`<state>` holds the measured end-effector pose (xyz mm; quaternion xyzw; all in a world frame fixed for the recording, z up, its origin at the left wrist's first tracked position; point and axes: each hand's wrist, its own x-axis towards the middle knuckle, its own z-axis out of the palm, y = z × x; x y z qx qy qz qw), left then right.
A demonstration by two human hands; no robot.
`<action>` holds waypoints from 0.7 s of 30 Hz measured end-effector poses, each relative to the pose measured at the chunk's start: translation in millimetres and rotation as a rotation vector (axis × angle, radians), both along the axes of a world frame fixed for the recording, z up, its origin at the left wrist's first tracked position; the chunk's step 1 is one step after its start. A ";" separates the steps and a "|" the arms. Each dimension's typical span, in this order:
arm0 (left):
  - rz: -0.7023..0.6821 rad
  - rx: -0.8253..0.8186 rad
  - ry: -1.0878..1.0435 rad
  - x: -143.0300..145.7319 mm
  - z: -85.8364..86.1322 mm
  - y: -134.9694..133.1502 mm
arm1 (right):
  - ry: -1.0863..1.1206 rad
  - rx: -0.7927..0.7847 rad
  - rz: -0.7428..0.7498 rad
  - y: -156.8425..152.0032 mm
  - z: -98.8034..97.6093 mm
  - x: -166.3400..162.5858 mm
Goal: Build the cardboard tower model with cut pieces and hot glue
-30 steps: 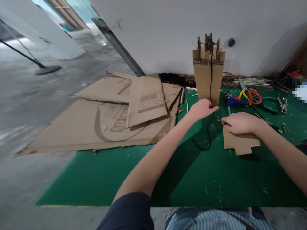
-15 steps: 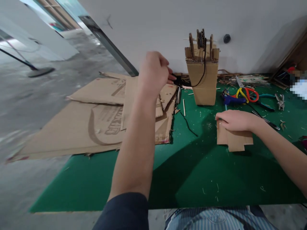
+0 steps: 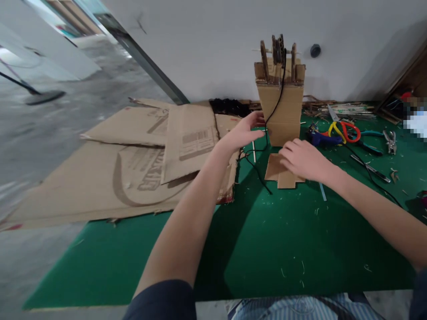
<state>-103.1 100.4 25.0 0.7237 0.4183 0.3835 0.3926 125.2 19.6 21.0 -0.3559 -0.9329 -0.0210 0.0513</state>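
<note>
A cardboard tower [image 3: 282, 111] stands upright against the wall, with a cardboard pulley [image 3: 278, 50] on a thin stick at its top. Black cord [image 3: 280, 95] hangs from the pulley down its front and trails onto the table. My left hand [image 3: 245, 131] is open at the tower's lower left side, thumb apart from the fingers and close to the cord; some fingertips are hidden. In front of the tower's foot, my right hand [image 3: 302, 158] has its fingers closed over the upper right edge of a small notched cardboard piece [image 3: 283, 175].
Large cardboard sheets [image 3: 133, 178] cover the table's left and overhang its edge. At right lie a blue glue gun [image 3: 325, 138], scissors [image 3: 347, 131], pliers [image 3: 389, 142] and tweezers [image 3: 370, 169]. Black cord [image 3: 228, 106] is heaped by the wall. The green table [image 3: 283, 253] carries small scraps.
My left hand has left the black cord heap, moved right and down to the tower, and opened. My right hand has brought the small cardboard piece left, towards the tower's foot.
</note>
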 end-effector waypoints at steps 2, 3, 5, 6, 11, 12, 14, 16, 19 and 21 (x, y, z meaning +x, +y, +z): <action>0.007 -0.002 -0.013 3.1 -4.6 -3.3 | 0.004 -0.083 0.019 -17.8 -3.6 6.7; 0.027 0.007 -0.002 5.2 -5.0 -4.0 | 0.000 -0.109 0.018 -25.5 -6.4 9.8; 0.063 0.043 0.060 9.1 -3.1 -4.8 | -0.020 -0.118 0.016 -35.2 -12.5 15.7; 0.075 0.063 0.100 10.8 -1.3 -5.7 | -0.030 -0.106 0.015 -37.2 -15.3 18.5; 0.118 0.151 0.268 16.6 8.2 -21.3 | -0.034 -0.043 0.020 -38.4 -21.6 31.2; 0.125 0.166 0.287 17.7 9.3 -25.7 | -0.029 -0.036 0.024 -39.9 -22.4 32.6; 0.137 0.190 0.304 19.2 10.6 -33.2 | -0.008 -0.017 0.023 -44.4 -25.1 33.6; 0.138 0.197 0.298 19.1 11.0 -37.4 | 0.026 0.001 0.016 -48.7 -29.4 33.1; 0.139 0.194 0.310 14.5 10.7 -36.5 | 0.076 0.031 0.004 -51.5 -36.2 32.0; 0.153 0.194 0.345 9.8 9.5 -33.2 | 0.102 0.049 0.000 -51.1 -39.1 32.2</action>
